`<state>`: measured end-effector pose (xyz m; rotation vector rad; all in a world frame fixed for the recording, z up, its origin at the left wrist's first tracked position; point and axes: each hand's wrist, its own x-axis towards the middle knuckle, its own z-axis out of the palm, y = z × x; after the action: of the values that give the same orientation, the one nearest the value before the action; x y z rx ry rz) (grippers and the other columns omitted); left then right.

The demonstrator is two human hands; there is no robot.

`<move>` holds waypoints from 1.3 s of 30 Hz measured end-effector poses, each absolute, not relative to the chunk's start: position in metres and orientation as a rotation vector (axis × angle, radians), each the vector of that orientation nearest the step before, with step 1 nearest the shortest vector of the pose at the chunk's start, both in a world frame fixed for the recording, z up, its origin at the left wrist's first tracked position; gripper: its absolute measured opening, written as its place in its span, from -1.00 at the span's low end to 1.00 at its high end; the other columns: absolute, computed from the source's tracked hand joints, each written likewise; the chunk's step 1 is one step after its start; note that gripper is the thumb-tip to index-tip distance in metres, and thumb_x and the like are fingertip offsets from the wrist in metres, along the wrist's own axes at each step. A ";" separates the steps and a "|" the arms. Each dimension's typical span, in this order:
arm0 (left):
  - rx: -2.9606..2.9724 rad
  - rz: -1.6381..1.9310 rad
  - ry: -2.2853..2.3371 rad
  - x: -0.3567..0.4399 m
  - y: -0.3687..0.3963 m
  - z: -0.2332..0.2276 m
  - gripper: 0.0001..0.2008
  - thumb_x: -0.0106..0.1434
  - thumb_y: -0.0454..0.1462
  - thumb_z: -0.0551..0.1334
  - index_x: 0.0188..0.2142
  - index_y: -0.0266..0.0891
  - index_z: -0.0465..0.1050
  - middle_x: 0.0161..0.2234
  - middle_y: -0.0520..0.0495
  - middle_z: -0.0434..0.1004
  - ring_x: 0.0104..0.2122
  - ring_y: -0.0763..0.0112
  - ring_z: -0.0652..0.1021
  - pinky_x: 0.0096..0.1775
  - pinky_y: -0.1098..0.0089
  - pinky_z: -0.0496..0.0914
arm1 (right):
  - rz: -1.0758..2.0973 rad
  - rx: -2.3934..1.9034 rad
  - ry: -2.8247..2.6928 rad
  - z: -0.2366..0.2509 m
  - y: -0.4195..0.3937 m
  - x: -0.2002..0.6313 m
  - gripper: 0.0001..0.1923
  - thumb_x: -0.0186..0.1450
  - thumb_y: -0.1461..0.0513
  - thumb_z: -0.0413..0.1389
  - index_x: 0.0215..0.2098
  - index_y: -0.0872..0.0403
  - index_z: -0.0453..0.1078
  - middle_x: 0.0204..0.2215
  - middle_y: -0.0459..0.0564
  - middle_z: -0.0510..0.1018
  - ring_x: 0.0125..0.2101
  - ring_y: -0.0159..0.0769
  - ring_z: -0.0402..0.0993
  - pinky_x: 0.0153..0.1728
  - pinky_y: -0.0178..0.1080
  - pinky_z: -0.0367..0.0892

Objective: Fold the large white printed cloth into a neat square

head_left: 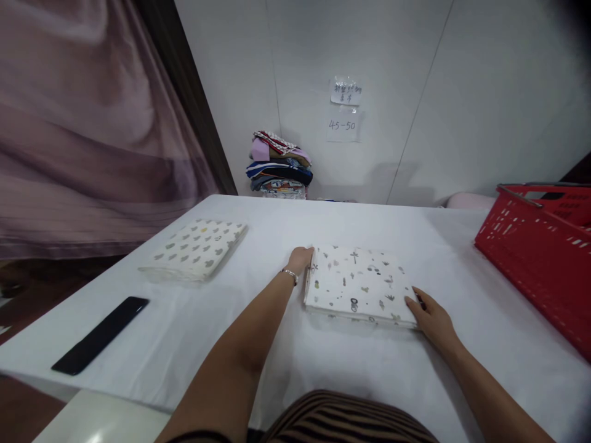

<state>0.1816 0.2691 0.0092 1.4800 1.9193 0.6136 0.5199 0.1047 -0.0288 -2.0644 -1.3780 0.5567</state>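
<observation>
A folded white cloth with small dark prints [357, 284] lies flat on the white table [277, 363] in front of me. My left hand [301, 258] rests against its far left corner, fingers curled at the edge; a thin bracelet sits on that wrist. At the near right corner my right hand [430, 317] presses on the cloth's edge with the fingers spread. Neither hand lifts the cloth off the table.
A second folded cloth with grey heart prints [196, 249] lies at the left. Near the left front edge is a black phone [101, 334]. A red plastic basket [545, 252] stands at the right. A pile of folded clothes [279, 166] sits by the wall. A pink curtain [83, 123] hangs at left.
</observation>
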 end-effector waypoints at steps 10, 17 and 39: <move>1.403 0.644 1.857 0.180 0.263 0.004 -0.79 0.10 -0.18 0.25 -0.55 -0.25 0.35 -0.53 -0.04 0.44 -0.42 0.37 0.46 -0.38 0.44 0.23 | 0.551 -2.054 -1.379 -0.029 0.104 0.520 -0.33 0.19 -0.10 0.00 0.13 0.09 0.33 0.01 0.08 0.48 -0.08 -0.05 0.43 -0.07 -0.10 0.31; 1.366 0.673 1.757 0.180 0.253 0.012 -0.63 0.08 -0.06 0.28 -0.64 -0.22 0.25 -0.65 0.06 0.25 -0.55 0.45 0.34 -0.46 0.43 0.14 | 0.545 -2.042 -1.386 -0.031 0.104 0.520 -0.35 0.19 -0.10 0.00 0.12 0.06 0.34 0.01 0.06 0.48 -0.09 -0.08 0.43 -0.06 -0.11 0.31; 1.208 0.560 1.585 0.168 0.207 0.025 -0.55 -0.12 -0.07 0.43 -0.66 -0.23 0.19 -0.72 0.17 0.07 -0.64 0.58 0.11 -0.54 0.42 -0.03 | 0.495 -2.039 -1.420 -0.028 0.103 0.522 -0.38 0.19 -0.08 0.01 0.11 0.07 0.36 0.00 0.06 0.49 -0.08 -0.09 0.42 -0.06 -0.15 0.31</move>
<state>0.1684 0.2067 0.0247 1.2083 1.5850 0.5604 0.5215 0.1034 -0.0275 -2.0394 -1.4198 0.4945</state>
